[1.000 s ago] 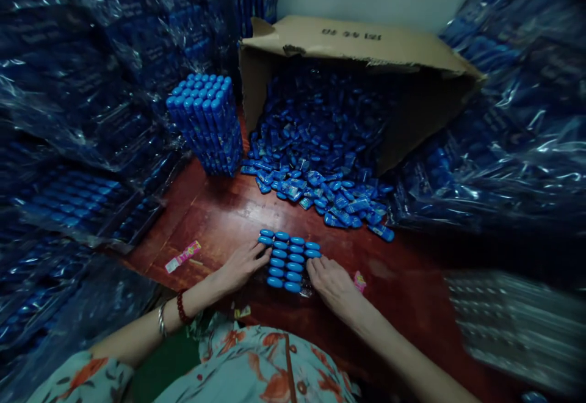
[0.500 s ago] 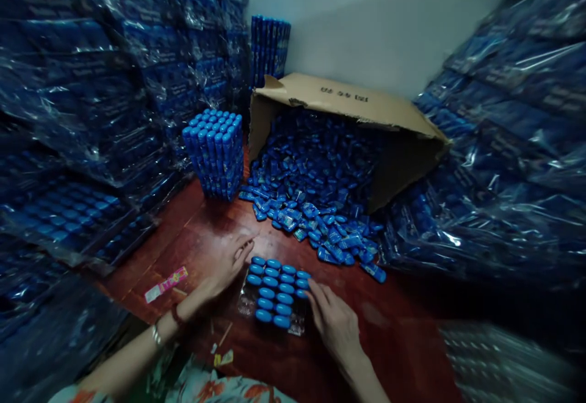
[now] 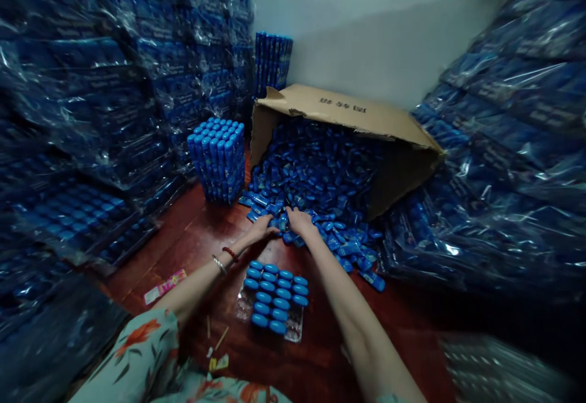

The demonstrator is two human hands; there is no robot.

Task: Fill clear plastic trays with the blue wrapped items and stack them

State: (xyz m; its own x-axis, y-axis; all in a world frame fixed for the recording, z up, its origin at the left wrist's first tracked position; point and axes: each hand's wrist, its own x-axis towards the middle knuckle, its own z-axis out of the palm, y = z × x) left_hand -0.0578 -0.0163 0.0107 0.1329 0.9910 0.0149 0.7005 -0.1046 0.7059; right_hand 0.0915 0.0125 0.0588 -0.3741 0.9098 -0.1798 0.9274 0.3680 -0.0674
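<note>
My left hand [image 3: 262, 228] reaches the near edge of a pile of small blue bottle-shaped containers [image 3: 350, 247]; its thumb and fingers are apart around the loose pieces. Close by on its right, my right hand [image 3: 300, 221] reaches down into the same pile, fingers apart and tips partly lost among the containers. I cannot make out anything held firmly in either hand. Nearer to me, a clear plastic tray [image 3: 294, 330] lies on the floor. Several rows of blue containers [image 3: 267, 286] stand in it, rounded oval ends up, with bare tray showing at the left and right front.
The pile spills from a cardboard box [image 3: 348, 107] lying on its side. A block of stacked blue containers [image 3: 217, 162] stands to its left. Plastic-wrapped stacks [image 3: 110, 85] rise on both sides. A pink wrapper [image 3: 165, 287] and scraps litter the reddish floor. Clear trays [image 3: 499, 366] lie at lower right.
Both hands have moved forward from beside the tray to the loose pile. My right hand has left the containers at the tray's right edge. The view has tilted up slightly.
</note>
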